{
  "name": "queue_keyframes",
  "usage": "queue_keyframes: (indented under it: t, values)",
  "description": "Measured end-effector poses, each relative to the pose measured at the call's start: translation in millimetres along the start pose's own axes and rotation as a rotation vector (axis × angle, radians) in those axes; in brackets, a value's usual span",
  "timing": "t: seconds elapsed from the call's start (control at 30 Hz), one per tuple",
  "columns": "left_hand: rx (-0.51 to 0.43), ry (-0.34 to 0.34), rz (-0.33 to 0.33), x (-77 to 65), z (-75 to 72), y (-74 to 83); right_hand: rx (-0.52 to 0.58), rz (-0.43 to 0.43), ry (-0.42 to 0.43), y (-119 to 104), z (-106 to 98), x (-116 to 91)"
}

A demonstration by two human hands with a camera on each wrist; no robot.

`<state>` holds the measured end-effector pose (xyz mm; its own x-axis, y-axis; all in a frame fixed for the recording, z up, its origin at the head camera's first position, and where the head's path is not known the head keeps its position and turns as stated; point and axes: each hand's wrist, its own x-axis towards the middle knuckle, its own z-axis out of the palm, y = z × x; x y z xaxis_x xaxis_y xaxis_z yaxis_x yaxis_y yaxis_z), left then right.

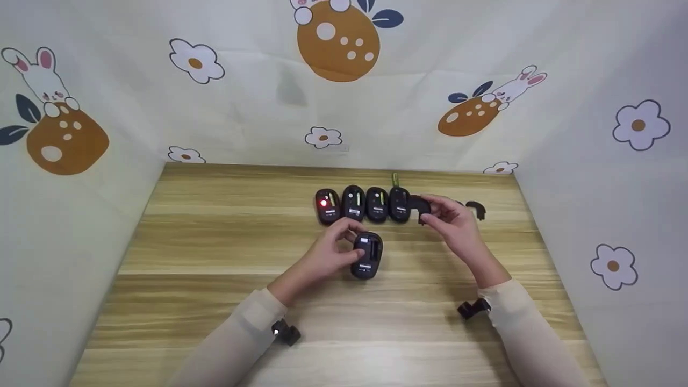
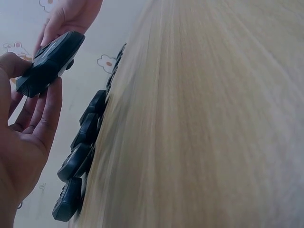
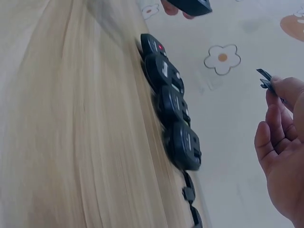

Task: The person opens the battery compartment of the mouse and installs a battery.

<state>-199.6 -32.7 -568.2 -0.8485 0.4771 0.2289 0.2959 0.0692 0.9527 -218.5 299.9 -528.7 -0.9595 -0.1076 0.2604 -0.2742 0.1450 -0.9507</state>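
My left hand holds a black computer mouse raised above the table, its underside turned up and its long battery slot uncovered and dark. In the left wrist view the thumb and fingers grip that mouse by its sides. To the right, my right hand pinches a curved black battery cover between thumb and fingers. The right wrist view shows this cover edge-on at the fingertips. It overlaps the right end of a row of mice in the head view.
Several black mice lie belly-up in a row toward the table's back; the leftmost mouse glows red. Yellow-green batteries show in some slots. One green battery lies behind the rightmost mouse. More black covers lie right of my right hand.
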Motion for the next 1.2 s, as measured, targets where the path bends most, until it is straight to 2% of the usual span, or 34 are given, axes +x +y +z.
queue_keyframes:
  t: [0.63, 0.9, 1.2]
  values:
    - [0.012, 0.009, -0.022, -1.5, -1.1, 5.2, -0.135, 0.071, 0.051, 20, -63, 7]
    - [-0.009, 0.004, -0.013, -0.9, -1.0, 3.7, -0.273, 0.091, 0.105, 28, -93, 11]
    - [0.003, 0.007, -0.014, -2.0, -0.8, 3.9, -0.345, 0.149, 0.113, 5, -111, 8]
